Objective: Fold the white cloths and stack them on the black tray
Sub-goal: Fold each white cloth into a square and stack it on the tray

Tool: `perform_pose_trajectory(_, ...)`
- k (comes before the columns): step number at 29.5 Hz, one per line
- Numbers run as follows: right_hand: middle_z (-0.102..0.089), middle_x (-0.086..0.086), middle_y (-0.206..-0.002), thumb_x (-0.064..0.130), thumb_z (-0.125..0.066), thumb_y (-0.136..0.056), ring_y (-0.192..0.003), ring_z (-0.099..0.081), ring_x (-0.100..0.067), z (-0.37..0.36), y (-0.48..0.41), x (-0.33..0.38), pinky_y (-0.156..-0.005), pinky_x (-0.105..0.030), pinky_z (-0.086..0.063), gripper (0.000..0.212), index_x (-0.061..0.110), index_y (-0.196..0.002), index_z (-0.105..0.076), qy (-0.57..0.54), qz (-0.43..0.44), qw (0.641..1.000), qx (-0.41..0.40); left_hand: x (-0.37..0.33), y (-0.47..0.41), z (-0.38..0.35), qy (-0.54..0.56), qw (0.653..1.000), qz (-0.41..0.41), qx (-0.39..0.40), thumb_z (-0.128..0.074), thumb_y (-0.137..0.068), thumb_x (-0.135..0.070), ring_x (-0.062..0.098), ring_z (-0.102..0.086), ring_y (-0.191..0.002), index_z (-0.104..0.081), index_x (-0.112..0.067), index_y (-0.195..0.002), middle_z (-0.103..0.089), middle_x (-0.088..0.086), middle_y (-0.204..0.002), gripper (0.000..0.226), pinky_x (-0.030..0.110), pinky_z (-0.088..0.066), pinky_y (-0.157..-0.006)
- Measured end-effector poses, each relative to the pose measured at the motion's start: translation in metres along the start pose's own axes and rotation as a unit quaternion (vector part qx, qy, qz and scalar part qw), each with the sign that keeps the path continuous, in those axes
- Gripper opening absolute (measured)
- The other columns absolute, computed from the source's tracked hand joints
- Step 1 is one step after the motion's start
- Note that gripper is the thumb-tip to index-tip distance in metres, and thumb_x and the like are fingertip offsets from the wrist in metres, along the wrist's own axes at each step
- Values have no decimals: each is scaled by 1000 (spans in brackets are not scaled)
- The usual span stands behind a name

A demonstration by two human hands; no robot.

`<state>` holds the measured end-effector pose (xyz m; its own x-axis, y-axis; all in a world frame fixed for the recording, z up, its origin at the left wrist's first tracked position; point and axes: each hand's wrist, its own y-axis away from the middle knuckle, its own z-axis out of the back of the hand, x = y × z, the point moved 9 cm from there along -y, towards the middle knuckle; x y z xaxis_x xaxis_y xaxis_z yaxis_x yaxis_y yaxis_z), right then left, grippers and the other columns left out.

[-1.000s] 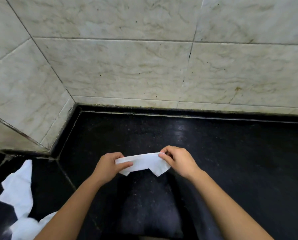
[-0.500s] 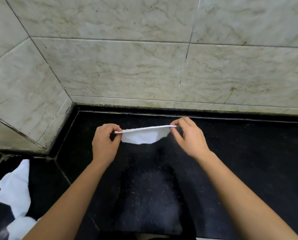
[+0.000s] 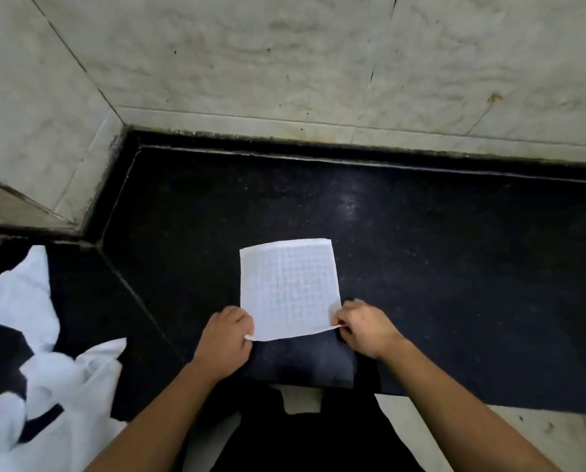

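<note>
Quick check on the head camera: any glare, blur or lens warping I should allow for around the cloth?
Head view: the gridded white cloth is sharp and its weave is readable; the left hand and right hand pinching its near corners are crisp; a soft glare patch sits on the black counter beyond it; the cloth heap at far left is overexposed and smeared; wide-angle bowing bends the wall tiles' joints.

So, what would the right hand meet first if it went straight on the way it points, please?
The white cloth it pinches: the right hand points left across the near edge, so beyond the cloth it would probably reach the left hand.
</note>
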<state>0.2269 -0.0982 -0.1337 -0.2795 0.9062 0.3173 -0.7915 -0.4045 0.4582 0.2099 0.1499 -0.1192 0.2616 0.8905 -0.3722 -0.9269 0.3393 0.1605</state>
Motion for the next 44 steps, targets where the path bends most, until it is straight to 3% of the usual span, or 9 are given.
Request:
perform_pose_trajectory(6,-58,11,-107,25,-55,-86,-108,-55,-15,-10,3,-6,-90,-31,-48,27,31,-107,-71,-39,-10,998,43,7,11,-10,17,999,9,30,-53,-73,-29,10,-54,-90,-59,-27,-78,-57,-15,-90,9,26,-37,-76)
perform_pose_trajectory(10,-62,12,-100,26,-64,-88,-92,-62,-10,5,-3,-25,-85,-26,-50,21,32,-105,-74,-171,-66,983,6,25,1,1,94,990,99,26,-59,-84,-30,7,-53,-91,-68,-27,-87,-60,-16,-91,10,27,-41,-79)
perform_pose_trajectory(14,-71,6,-90,16,-76,-86,-80,-63,-2,28,-19,-46,-80,-10,-47,22,26,-105,-73,-369,-139,914,-98,55,-17,11,245,940,235,-16,-67,-87,-13,12,-62,-83,-71,-20,-98,-66,-9,-86,14,25,-45,-75)
perform_pose_trajectory(19,-76,-4,-92,19,-77,-85,-81,-66,-7,42,-52,-59,-86,-24,-55,13,24,-98,-77,-475,-184,848,-150,77,-47,24,353,872,328,-87,-71,-87,-13,12,-64,-84,-68,-20,-95,-68,-4,-88,11,29,-51,-83)
perform_pose_trajectory(24,-75,10,-87,17,-74,-87,-81,-68,-4,51,-79,-72,-81,-20,-53,10,26,-91,-76,-505,-229,810,-191,90,-84,26,342,866,346,-113,-70,-88,-15,16,-64,-87,-69,-16,-98,-67,-2,-88,10,29,-49,-84)
perform_pose_trajectory(32,-71,10,-96,19,-66,-93,-85,-65,-4,55,-107,-77,-74,-7,-49,16,21,-107,-74,-446,-244,839,-193,101,-103,15,294,875,368,-112,-67,-90,-18,19,-64,-92,-70,-12,-106,-67,-1,-92,18,31,-49,-87)
perform_pose_trajectory(37,-69,8,-101,24,-64,-94,-93,-65,-10,54,-107,-72,-96,-33,-54,27,22,-121,-68,-389,-236,873,-174,96,-98,16,265,888,361,-105,-64,-91,-23,23,-63,-98,-66,-14,-111,-64,0,-99,22,36,-50,-86)
perform_pose_trajectory(40,-56,-3,-127,31,-55,-98,-110,-57,-19,70,-97,-44,-97,-39,-50,41,18,-137,-54,-184,-163,944,-219,73,-93,33,120,946,262,-146,-57,-95,-30,28,-52,-114,-58,-14,-124,-56,8,-123,34,45,-48,-92)
perform_pose_trajectory(44,-26,-18,-159,37,-39,-103,-145,-28,-35,60,-93,13,-119,-50,-26,54,14,-152,-34,10,-10,975,-223,22,-102,19,-60,992,55,-92,-40,-99,-35,35,-30,-142,-45,-12,-143,-34,17,-154,49,53,-32,-110)
